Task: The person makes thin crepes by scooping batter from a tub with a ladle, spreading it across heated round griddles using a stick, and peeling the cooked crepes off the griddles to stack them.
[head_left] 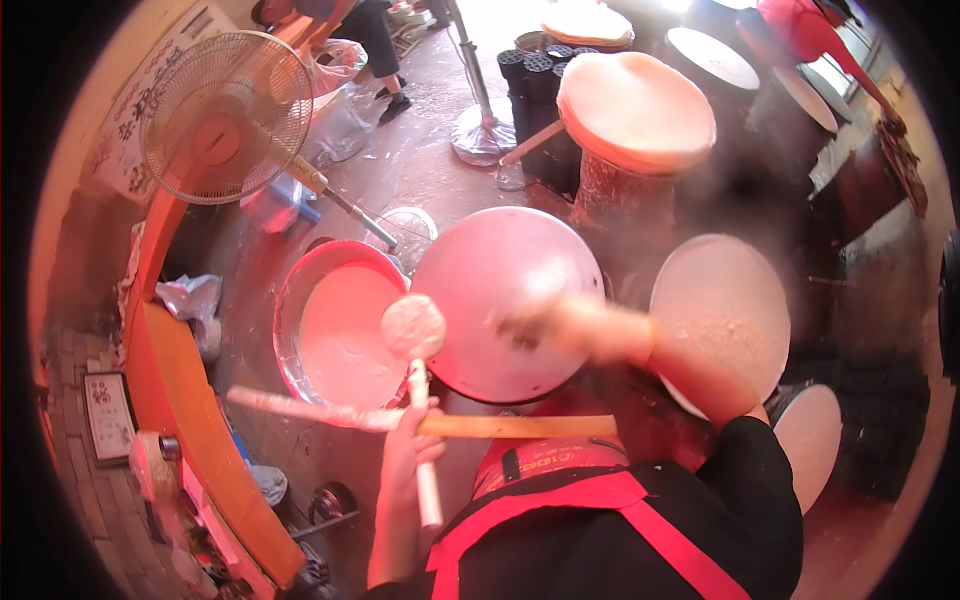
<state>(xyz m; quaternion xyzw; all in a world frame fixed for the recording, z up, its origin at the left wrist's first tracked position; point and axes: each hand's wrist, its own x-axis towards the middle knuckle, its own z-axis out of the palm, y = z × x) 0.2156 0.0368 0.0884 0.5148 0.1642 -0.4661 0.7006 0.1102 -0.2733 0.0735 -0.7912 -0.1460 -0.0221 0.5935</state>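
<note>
My left hand (405,445) is closed around two things at once: a ladle (413,328) with a batter-coated round head, and a long wooden stick (515,427) whose left part is smeared with batter. Close by on the left stands a tub of pale batter (350,330), partly behind the ladle head. Over the round griddle (500,250) my right hand (545,325) is smeared by motion. A dark patch shows at its fingers; whether it is a held thing I cannot make out. The visible griddle surface looks bare and smooth.
Another round plate (725,310) with crumbs lies at the right. Behind the griddle, a stack of thin round flatbreads (637,110) rests on a stand. A fan (225,120) stands left, above an orange counter (180,390). Two other people (800,35) are further back.
</note>
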